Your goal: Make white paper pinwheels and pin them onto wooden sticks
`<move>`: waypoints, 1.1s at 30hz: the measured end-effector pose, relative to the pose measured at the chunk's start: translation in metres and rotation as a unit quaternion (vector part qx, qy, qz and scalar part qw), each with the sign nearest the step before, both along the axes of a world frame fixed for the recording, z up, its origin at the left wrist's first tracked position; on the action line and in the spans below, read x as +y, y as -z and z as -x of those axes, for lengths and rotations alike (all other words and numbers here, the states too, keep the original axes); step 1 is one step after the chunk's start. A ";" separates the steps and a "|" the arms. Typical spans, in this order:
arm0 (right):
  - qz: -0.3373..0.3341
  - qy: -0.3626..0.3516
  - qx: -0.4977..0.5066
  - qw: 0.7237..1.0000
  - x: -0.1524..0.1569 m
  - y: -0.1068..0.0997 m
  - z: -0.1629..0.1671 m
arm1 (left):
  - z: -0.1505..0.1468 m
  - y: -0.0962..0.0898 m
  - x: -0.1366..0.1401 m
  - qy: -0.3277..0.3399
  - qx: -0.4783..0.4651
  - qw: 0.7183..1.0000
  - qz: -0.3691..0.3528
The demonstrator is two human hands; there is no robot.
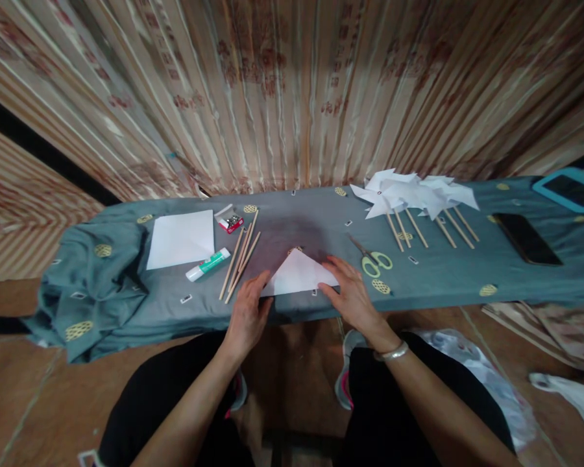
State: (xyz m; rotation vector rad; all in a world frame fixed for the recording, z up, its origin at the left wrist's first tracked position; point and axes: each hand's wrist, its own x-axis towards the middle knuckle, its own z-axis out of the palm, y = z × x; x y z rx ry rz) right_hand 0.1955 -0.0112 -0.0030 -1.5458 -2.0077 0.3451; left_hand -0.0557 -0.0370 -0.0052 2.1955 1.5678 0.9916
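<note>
A white sheet of paper (299, 274), folded into a triangle with its peak pointing away from me, lies at the front of the cloth-covered bench. My left hand (248, 305) pinches its left corner between thumb and fingers. At the right corner, my right hand (350, 290) holds the paper the same way, thumb below and fingers above. Left of the paper lie several thin wooden sticks (242, 263) and a glue stick (208, 264). Just right of my right hand rests a pair of scissors (372, 258) with light green handles, blades pointing away.
A stack of white paper (182, 239) and an open small box (229, 219) sit at the left. Several white paper pinwheels (413, 194) on sticks lie at the back right, near a dark phone (526, 239) and a blue-framed object (571, 189). A curtain (292, 97) hangs behind.
</note>
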 end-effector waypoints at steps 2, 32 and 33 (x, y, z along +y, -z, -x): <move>-0.002 0.001 0.032 0.999 0.000 -0.005 0.002 | -0.001 -0.005 0.001 -0.008 -0.011 1.000 0.010; -0.004 0.042 0.361 0.932 0.052 -0.033 -0.007 | -0.031 -0.049 0.074 -0.004 -0.401 0.842 0.362; -0.007 0.045 0.356 0.933 0.052 -0.033 -0.008 | -0.031 -0.049 0.074 0.004 -0.392 0.839 0.378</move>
